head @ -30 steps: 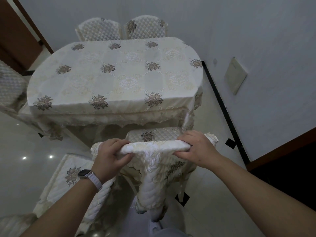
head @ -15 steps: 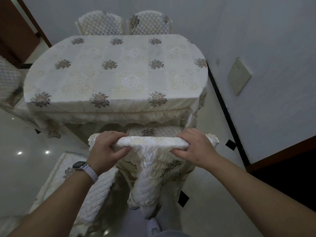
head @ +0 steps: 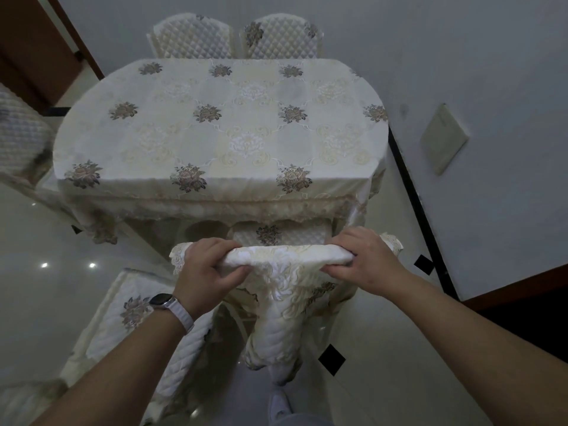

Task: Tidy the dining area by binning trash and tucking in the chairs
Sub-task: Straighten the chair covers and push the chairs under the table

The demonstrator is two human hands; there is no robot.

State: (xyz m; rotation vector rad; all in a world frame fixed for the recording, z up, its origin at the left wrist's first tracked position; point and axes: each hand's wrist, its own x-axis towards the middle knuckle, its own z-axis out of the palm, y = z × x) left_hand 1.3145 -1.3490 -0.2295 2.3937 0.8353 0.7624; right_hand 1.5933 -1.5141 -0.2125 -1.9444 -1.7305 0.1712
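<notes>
We held the chair [head: 285, 265] top rail with left grip [head: 209, 272] and right grip [head: 365, 261] closed; its padded cover felt likely to slip.

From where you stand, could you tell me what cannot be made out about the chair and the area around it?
Head view only:
- Chair legs: hidden by its hanging cover.
- Most of its seat: under the tablecloth fringe.
- Each hand's grip, left hand and right hand: fingertips wrap out of sight behind the top rail.
- Second chair, lower left: back cut off by the frame edge.
- Any bin: not in view.
</notes>
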